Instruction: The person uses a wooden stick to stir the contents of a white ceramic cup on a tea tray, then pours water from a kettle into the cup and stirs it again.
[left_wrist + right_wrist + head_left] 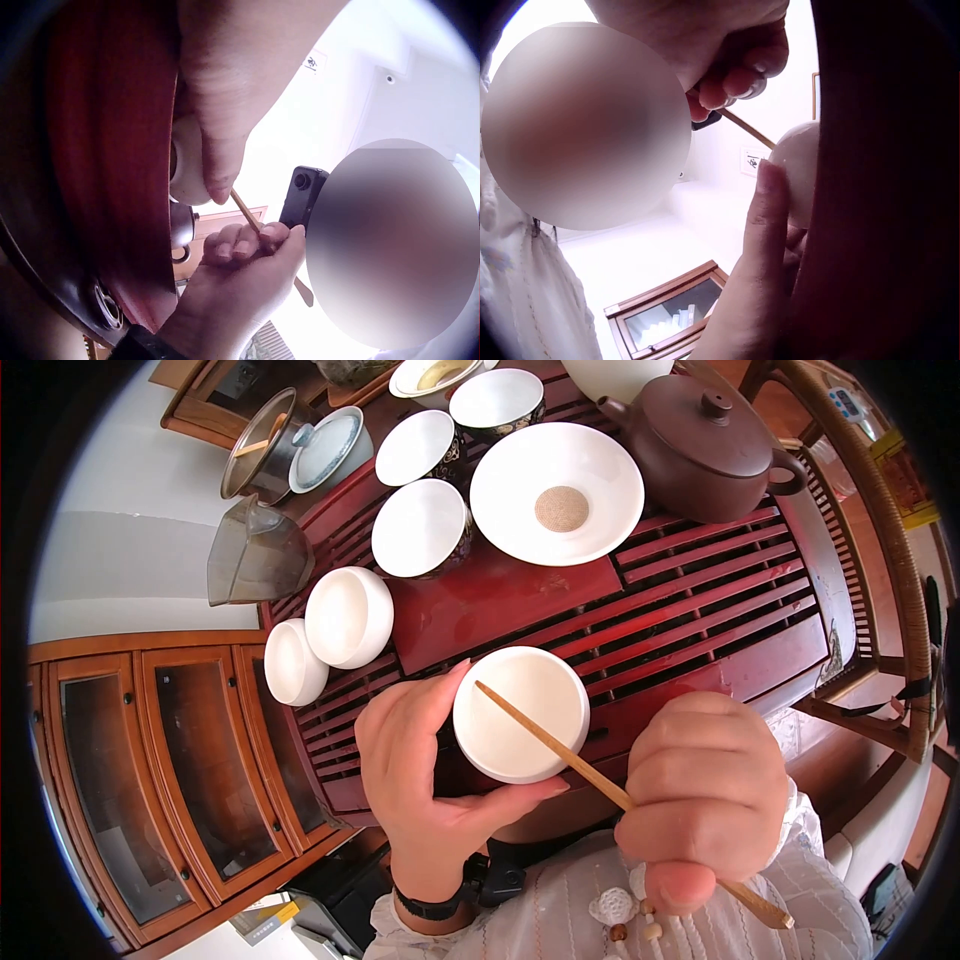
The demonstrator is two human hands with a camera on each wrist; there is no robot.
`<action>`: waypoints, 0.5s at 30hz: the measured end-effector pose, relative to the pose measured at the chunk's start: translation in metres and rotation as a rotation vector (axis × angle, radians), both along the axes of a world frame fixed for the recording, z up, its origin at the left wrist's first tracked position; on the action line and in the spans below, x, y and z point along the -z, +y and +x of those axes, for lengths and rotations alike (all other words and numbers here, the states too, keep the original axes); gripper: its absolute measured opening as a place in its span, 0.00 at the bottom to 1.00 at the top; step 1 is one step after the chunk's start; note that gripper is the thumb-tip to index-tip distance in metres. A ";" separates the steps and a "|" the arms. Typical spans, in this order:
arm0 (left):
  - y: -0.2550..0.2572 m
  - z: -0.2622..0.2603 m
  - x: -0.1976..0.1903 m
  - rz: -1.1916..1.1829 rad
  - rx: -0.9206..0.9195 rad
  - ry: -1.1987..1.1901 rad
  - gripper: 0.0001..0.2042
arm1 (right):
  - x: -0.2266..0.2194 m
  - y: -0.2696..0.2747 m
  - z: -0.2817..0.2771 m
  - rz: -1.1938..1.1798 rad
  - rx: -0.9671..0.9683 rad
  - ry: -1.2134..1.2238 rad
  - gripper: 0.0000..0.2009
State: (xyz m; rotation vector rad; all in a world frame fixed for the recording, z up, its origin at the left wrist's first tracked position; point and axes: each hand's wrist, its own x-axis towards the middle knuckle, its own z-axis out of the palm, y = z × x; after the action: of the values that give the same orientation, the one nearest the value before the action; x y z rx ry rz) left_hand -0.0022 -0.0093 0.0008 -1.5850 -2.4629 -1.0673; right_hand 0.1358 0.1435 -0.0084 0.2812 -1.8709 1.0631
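Observation:
A small white cup (500, 735) is at the near edge of the dark red slatted tea tray (500, 610). My left hand (410, 760) holds it from the left, thumb along the near side and fingers along the far side. My right hand (705, 790) grips a slim wooden stick (595, 772) in a fist, with the thumb toward me. The stick slants over the cup's right rim, its thin tip over the inside. Its broader flat end sticks out below the fist. In the left wrist view, the left thumb (221, 169) presses the cup's side (190, 165).
Two white cups (350, 618) stand left of the held cup. Farther back are several dark cups with white insides (420, 525), a white bowl (500, 490) with brown grains, and a brown teapot (715, 450). A glass pitcher (258, 555) sits at the left edge.

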 end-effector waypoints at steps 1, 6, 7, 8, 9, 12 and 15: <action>0.000 0.000 0.000 0.000 -0.002 0.010 0.41 | -0.001 0.000 0.001 0.004 -0.002 -0.022 0.23; -0.001 -0.001 0.001 -0.008 0.004 -0.006 0.42 | 0.000 0.001 0.000 0.031 -0.010 0.015 0.23; -0.001 -0.001 0.001 -0.001 0.006 -0.009 0.42 | 0.000 -0.001 0.001 0.009 0.004 -0.024 0.23; -0.001 -0.001 0.000 -0.001 0.005 -0.008 0.42 | 0.000 -0.002 0.002 -0.013 0.018 -0.062 0.23; -0.001 -0.001 -0.001 -0.006 0.003 -0.006 0.41 | 0.000 -0.002 0.001 -0.013 0.018 -0.062 0.23; -0.001 0.000 0.000 -0.004 0.003 -0.008 0.41 | 0.000 -0.003 0.000 0.053 0.042 0.007 0.23; -0.001 -0.001 -0.001 0.001 0.010 -0.015 0.41 | -0.004 -0.005 0.000 0.011 0.102 -0.094 0.23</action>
State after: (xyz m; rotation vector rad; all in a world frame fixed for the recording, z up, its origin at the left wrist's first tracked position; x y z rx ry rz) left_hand -0.0036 -0.0099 0.0017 -1.5968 -2.4663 -1.0846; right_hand 0.1361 0.1380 -0.0043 0.1418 -1.9539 1.0122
